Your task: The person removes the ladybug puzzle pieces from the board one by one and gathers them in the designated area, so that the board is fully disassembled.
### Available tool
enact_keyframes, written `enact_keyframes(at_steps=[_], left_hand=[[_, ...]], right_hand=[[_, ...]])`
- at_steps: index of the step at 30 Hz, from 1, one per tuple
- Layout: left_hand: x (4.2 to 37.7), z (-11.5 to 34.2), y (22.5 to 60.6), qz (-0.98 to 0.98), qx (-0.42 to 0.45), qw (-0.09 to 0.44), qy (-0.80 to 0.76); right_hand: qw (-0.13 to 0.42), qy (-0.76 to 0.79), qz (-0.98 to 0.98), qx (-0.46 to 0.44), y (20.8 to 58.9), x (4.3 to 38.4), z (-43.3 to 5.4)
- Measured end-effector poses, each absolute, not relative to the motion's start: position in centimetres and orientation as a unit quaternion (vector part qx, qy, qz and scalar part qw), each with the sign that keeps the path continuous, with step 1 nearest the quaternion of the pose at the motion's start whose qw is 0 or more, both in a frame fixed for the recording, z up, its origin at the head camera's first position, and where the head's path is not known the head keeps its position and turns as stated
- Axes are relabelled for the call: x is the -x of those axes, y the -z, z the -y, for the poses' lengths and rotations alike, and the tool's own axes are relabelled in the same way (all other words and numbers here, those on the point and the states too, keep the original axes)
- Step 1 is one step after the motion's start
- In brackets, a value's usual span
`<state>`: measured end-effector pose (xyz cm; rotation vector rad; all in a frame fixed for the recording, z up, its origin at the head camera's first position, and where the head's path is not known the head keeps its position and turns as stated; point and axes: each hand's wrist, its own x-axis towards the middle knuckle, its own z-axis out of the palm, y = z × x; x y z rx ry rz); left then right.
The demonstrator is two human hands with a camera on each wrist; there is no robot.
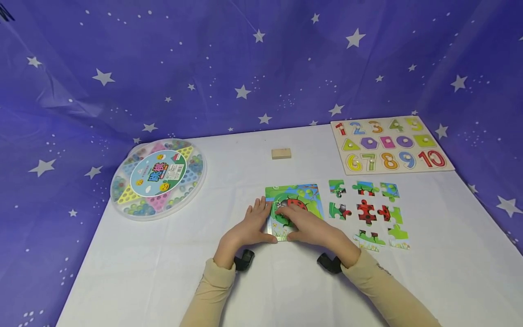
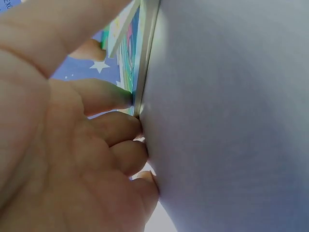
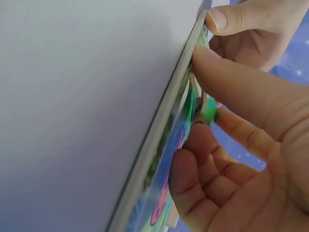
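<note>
A square puzzle board (image 1: 312,195) with a ladybug picture lies in front of the person. My left hand (image 1: 254,225) rests along its left side, fingers fairly straight and touching the edge, with the thumb near the close corner. My right hand (image 1: 312,225) reaches over the board from the right. Its thumb is low by the near edge, and its bent fingers pinch a puzzle piece (image 3: 211,109), mostly hidden by the fingers and tilted over the board. Several loose puzzle pieces (image 1: 366,212) with ladybug and grass parts lie in rows to the right.
A small wooden block (image 1: 281,153) lies behind the board. The wooden number-and-shape board (image 1: 392,152) is at the back right. A round clear case of Chinese checkers (image 1: 158,179) with marbles stands at the left. A starry purple cloth (image 1: 229,68) hangs behind the white table (image 1: 163,272).
</note>
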<state>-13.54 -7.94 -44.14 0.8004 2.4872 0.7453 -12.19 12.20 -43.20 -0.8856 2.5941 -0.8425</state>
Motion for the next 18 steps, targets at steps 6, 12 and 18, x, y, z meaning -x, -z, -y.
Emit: enact_keyframes(at_steps=[6,12,18], left_hand=[[13.5,7.9,44.1,-0.896,-0.286,0.214,-0.264],[13.5,7.9,43.9,-0.896,-0.281,0.217,-0.268],[13.5,7.9,43.9,-0.893,-0.281,0.219,-0.276]], right_hand=[[0.115,0.283,-0.903,0.301,42.9,11.9,-12.3],[0.135,0.347,-0.89,0.265,42.3,12.0,-15.0],[0.135,0.38,-0.889,0.216,42.3,11.0,-20.2]])
